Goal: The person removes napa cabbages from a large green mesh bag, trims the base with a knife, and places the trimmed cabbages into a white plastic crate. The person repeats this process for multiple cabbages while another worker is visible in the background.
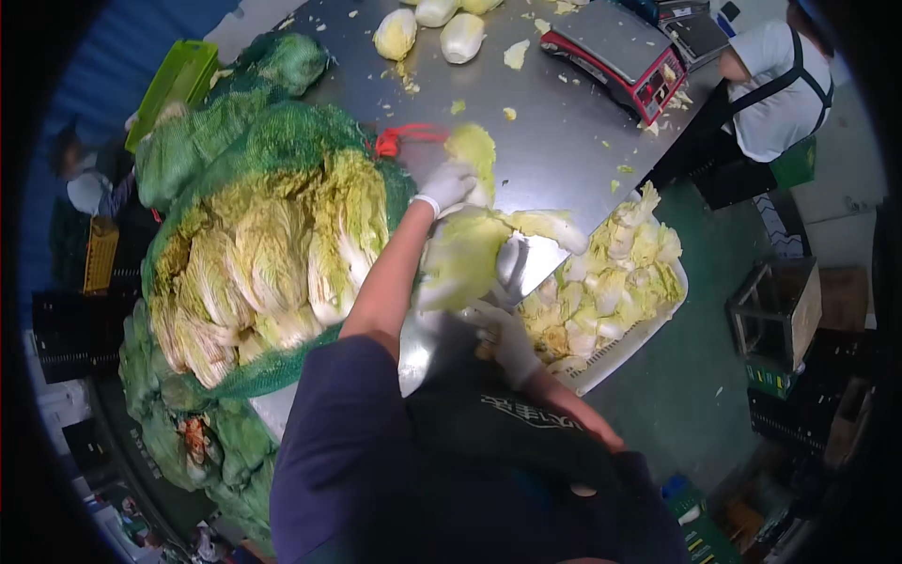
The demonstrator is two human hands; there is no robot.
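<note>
My left hand (449,186), in a white glove, is closed over the pale base of a napa cabbage leaf (473,149) above the steel table (564,169). Blurred, a larger yellow-green cabbage piece (461,257) lies between my hands, with another leaf (550,224) reaching to the right. My right hand (509,342), also gloved, is low near my apron with its fingers bent; blur hides whether it grips anything. At my left, an opened green mesh sack (282,130) holds several napa cabbages (264,254). A white plastic basket (638,342) heaped with leaves (606,289) is at my right.
A red scale (613,53) and several trimmed cabbages (463,39) stand at the table's far side, among leaf scraps. More full green sacks (232,451) lie at the left. One person (775,88) is at the upper right; another (88,190) is at the far left near crates.
</note>
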